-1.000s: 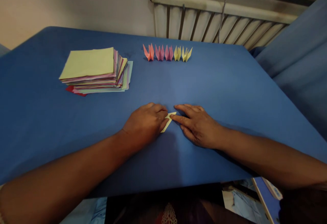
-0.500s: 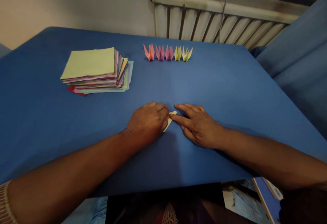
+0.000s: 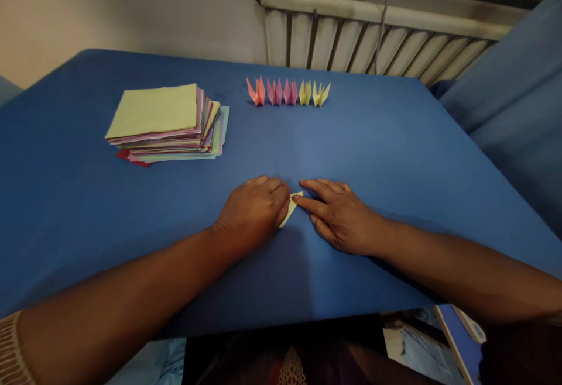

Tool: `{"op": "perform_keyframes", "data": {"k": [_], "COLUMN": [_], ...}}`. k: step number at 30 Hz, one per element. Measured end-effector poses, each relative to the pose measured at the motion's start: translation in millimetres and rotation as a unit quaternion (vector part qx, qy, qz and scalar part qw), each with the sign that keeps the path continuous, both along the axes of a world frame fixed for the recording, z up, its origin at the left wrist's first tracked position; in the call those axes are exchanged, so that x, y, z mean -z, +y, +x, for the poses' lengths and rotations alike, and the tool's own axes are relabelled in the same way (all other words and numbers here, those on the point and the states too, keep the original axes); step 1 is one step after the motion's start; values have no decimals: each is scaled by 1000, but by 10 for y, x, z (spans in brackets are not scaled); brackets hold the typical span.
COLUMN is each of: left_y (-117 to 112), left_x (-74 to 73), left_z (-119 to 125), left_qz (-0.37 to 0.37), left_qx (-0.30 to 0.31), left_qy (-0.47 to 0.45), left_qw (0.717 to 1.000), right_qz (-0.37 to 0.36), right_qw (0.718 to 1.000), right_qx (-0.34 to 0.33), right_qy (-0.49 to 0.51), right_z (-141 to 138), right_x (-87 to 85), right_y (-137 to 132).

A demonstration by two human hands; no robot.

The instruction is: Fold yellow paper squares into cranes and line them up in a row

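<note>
Blue worktop (image 3: 373, 151) bears folded yellow paper (image 3: 290, 208) between left hand (image 3: 258, 205) and right hand (image 3: 340, 216).
Left fingers curl over it, grip unclear; right fingers spread, index touching; slipping could skew folds.

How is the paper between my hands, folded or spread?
Folded: the yellow paper shows layered edges at its tip; the left hand hides part.
</note>
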State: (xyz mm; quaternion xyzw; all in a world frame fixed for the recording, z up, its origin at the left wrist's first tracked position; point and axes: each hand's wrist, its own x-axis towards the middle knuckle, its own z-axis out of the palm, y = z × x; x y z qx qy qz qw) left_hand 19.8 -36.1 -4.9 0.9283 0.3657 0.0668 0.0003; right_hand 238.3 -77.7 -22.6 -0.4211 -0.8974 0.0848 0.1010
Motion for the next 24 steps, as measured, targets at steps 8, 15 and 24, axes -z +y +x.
{"op": "perform_keyframes", "data": {"k": [8,15,24], "left_y": [6,-27,-39], "left_x": [-15,-14,-5], "left_z": [-11,-62,-74], "left_qz": [-18,-13,4], "left_qx": [24,73,85], "left_qy": [3,-23,-9], "left_qw": [1000,997,996], "right_qz": [-1,8,10], "right_qw": [1000,1000,1000], "right_qx": [2,-6,-7], "right_qy": [0,25,18], "right_z": [-5,24,-33], "right_x": [14,13,7], "right_y": [-5,12,-4]}}
